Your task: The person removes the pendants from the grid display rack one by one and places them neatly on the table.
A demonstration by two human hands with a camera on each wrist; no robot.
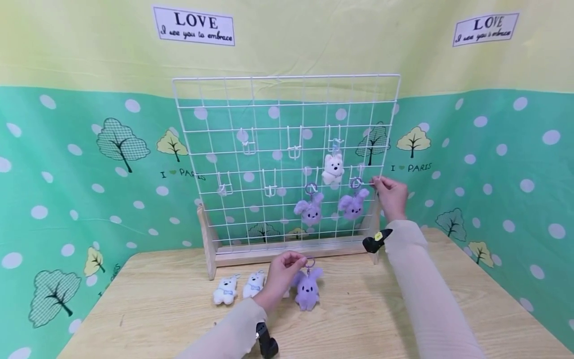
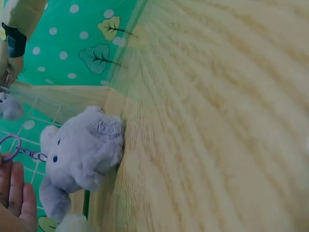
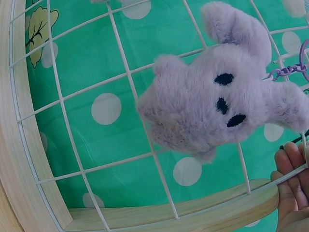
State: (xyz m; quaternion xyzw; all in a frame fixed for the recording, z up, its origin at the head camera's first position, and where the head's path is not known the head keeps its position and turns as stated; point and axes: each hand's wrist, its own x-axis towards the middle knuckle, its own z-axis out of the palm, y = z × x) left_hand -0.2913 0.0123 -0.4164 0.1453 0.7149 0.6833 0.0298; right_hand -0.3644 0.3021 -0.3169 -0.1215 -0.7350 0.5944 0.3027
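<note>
Purple chain (image 2: 32, 154) on held bunny (image 2: 79, 145): distinct left-wrist only.

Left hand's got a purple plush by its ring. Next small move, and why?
Probably raise the purple plush toward a bare lower-row hook: the left hand pinches its ring, two matching plushes hang in that row, and the right hand holds the rack's edge.

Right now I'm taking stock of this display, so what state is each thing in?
Rack: standing on table
Left hand: pinching ring
Held rabbit: upright, beneath that ring
Right hand: gripping rack's side
Two other rabbits: hanging on rack
Upper white toy: hanging on rack
Two lower white toys: lying on table
Four left hooks: bare
</note>
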